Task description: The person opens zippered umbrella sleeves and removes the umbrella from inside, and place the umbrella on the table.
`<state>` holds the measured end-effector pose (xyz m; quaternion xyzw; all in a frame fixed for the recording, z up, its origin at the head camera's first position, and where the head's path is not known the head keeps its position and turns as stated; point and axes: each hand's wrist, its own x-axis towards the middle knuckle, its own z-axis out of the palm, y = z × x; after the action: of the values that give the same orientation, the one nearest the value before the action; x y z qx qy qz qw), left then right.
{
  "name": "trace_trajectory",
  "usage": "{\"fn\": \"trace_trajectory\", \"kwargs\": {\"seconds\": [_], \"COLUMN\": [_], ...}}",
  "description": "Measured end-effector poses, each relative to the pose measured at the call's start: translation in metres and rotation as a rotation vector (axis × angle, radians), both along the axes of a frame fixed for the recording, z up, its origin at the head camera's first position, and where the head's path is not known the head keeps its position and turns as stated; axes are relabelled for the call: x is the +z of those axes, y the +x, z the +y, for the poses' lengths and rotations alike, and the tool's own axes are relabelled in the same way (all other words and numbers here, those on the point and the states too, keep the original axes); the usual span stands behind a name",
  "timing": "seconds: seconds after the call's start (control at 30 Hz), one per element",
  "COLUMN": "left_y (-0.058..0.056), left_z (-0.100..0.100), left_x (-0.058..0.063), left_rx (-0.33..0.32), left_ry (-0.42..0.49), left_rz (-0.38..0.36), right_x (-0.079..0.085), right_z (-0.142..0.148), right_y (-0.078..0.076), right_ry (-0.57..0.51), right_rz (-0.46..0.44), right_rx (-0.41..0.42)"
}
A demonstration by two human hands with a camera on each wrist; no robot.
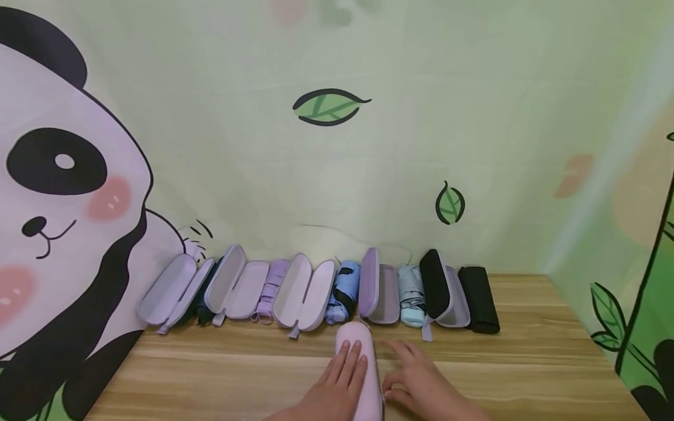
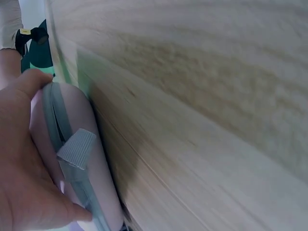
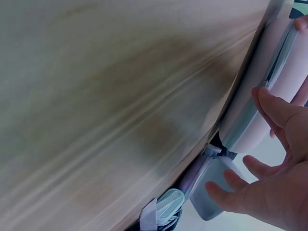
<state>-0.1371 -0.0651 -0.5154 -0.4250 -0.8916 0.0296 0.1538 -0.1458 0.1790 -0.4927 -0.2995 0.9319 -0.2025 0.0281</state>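
A pink zippered case (image 1: pixel 375 380) lies lengthwise on the table at the front middle. My left hand (image 1: pixel 339 377) rests on its top with straight fingers; in the left wrist view, fingertips reach the case's side near the grey zip and a grey fabric tab (image 2: pixel 77 149). At the right side of the case, my right hand (image 3: pixel 284 139) pinches the zip's pull (image 3: pixel 263 85) between thumb and index finger, the other fingers spread. A dark gap shows along part of the zip. The pull itself is mostly hidden by the fingertips.
Along the wall stands a row of open cases, such as a lilac one (image 1: pixel 387 292) and a black one (image 1: pixel 436 283). Rolled folding umbrellas lie between them: purple (image 1: pixel 272 286), blue (image 1: pixel 346 286), light blue (image 1: pixel 411 286), black (image 1: pixel 478 298). A panda-printed cloth hangs behind.
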Motion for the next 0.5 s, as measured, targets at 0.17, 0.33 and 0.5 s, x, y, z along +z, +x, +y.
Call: {"fn": "trace_trajectory", "kwargs": {"seconds": [0.17,0.33,0.5], "left_y": [-0.006,-0.009,-0.011], "left_z": [-0.002,-0.004,-0.005], "left_x": [0.003,0.007,0.007], "left_rx": [-0.077,-0.124,-0.156], "left_ry": [-0.034,-0.065,-0.076], "left_rz": [0.023,-0.064,-0.073], "right_x": [-0.003,-0.003,-0.003], "right_z": [-0.001,-0.002,-0.004], "right_y": [-0.007,-0.014,-0.021], "right_ry": [-0.008,-0.005,-0.01], "right_rz": [0.159,0.257,0.283], "right_rx": [-0.02,-0.053,-0.095]}}
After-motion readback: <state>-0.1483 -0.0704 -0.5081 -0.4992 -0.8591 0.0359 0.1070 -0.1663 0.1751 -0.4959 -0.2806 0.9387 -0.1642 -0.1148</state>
